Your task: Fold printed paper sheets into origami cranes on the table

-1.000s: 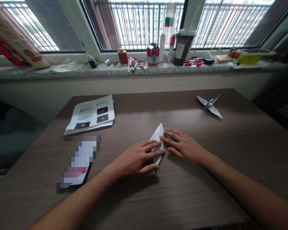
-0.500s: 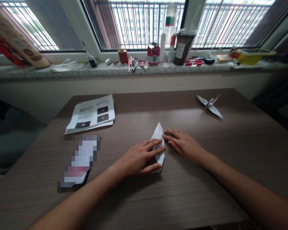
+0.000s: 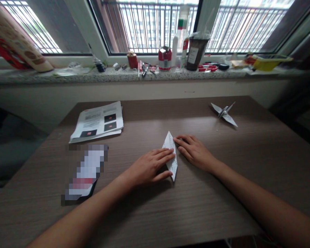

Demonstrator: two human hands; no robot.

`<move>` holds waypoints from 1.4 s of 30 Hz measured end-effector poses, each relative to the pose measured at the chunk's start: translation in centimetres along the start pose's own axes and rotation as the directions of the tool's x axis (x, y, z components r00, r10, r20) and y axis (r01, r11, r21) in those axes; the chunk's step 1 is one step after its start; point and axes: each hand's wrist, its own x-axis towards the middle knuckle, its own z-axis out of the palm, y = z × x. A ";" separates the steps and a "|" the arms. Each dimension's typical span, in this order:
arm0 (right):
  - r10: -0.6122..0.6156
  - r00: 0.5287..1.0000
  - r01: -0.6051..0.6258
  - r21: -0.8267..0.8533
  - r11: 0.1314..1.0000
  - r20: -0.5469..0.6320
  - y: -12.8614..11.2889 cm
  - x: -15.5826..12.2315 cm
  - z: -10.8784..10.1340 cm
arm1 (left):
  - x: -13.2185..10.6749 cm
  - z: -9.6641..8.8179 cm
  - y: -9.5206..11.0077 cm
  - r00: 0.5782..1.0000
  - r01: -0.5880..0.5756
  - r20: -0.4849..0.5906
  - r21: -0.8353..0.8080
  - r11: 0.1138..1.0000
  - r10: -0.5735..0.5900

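A folded sheet of printed white paper (image 3: 172,165), narrow and pointed at both ends, lies on the brown table (image 3: 150,213). Flat across its left side and middle rests my left hand (image 3: 155,164), fingers stretched out and pressing it down. My right hand (image 3: 193,151) lies on the table at the paper's right side, its fingers extended and the index fingertip touching the upper right edge. Part of the paper is hidden under the left fingers. Farther back on the right sits a finished-looking paper crane (image 3: 224,113) with spread wings.
A stack of printed sheets (image 3: 98,120) is at the back left, with a blurred-out phone (image 3: 89,172) in front of it. On the windowsill (image 3: 113,77) stand a red can (image 3: 165,58), a dark drink cup (image 3: 195,53), a bottle (image 3: 179,44) and a yellow container (image 3: 267,63).
My right fingertips have slid slightly up along the paper's right edge. The left fingers have drawn closer together, and the paper has turned a little.
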 end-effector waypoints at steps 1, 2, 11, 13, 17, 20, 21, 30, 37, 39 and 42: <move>-0.008 1.000 0.009 0.036 0.999 -0.027 0.1 0.0 -0.1 | 0.0 0.0 0.0 1.000 0.002 -0.004 -0.004 1.000 -0.002; -0.016 0.998 0.020 0.075 0.997 -0.053 0.2 -0.1 -0.1 | 0.0 0.0 0.0 1.000 0.005 -0.007 -0.004 1.000 -0.005; -0.151 0.987 0.156 0.117 0.981 -0.046 0.6 -0.4 -0.2 | -0.3 -0.1 -0.1 0.999 -0.034 -0.018 0.014 0.999 0.034; -0.148 0.988 0.152 0.113 0.982 -0.046 0.7 -0.4 -0.1 | -0.4 -0.3 -0.1 0.998 -0.065 -0.013 0.015 0.998 0.065; -0.148 0.988 0.152 0.102 0.983 -0.040 0.4 -0.3 -0.3 | -0.6 -0.4 0.1 0.998 -0.065 -0.003 0.039 0.997 0.066; -0.150 0.989 0.150 0.081 0.985 -0.015 0.1 -0.2 -0.7 | -0.6 -0.4 0.4 0.998 -0.070 0.012 0.049 0.996 0.069; -0.151 0.988 0.152 0.069 0.986 -0.010 0.0 -0.2 -0.7 | -0.6 -0.5 0.5 0.997 -0.074 0.022 0.052 0.996 0.073; -0.149 0.988 0.149 -0.006 0.989 0.050 -0.1 -0.4 -1.0 | -0.6 -1.3 1.0 0.995 -0.094 0.032 0.021 0.995 0.093; -0.121 0.990 0.122 -0.007 0.992 0.076 -0.3 -0.3 -1.1 | -0.7 -1.1 1.1 0.996 -0.085 0.008 0.008 0.996 0.085; -0.128 0.989 0.129 -0.010 0.992 0.073 -0.3 -0.4 -1.1 | -0.7 -1.1 1.0 0.995 -0.103 0.010 0.009 0.995 0.103; -0.139 0.988 0.140 -0.015 0.990 0.075 -0.2 -0.6 -1.0 | -0.9 -1.1 0.7 0.991 -0.132 0.018 0.006 0.991 0.132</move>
